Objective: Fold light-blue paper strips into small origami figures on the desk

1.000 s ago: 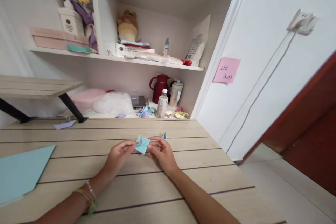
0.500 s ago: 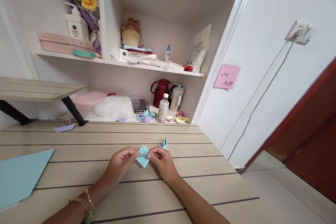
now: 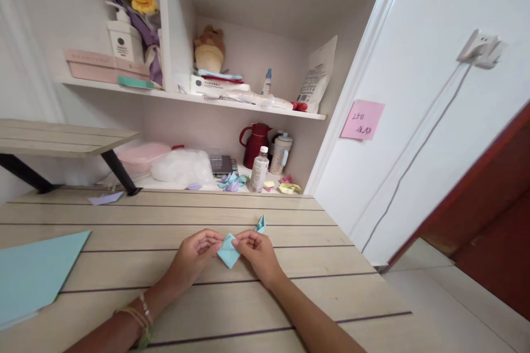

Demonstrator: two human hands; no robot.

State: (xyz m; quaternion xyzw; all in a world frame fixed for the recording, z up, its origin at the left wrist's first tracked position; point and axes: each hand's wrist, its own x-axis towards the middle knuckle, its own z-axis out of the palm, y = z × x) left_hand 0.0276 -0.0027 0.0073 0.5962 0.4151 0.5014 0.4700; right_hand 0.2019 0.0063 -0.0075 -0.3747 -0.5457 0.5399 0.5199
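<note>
While a folded piece [image 3: 260,224] is set toward the table's [image 3: 339,298] back edge, the small paper [image 3: 229,253] is pinched by left hand [image 3: 199,252] and right hand [image 3: 259,253], fingers nearly closed.

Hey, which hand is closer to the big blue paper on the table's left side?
Left. The left hand is to the right of the big blue paper, not touching it; the right hand is farther right.

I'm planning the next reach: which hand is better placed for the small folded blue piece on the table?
Probably the right hand: the folded blue piece sits just beyond it, while the left hand is farther away, across the blue paper both hold.
</note>
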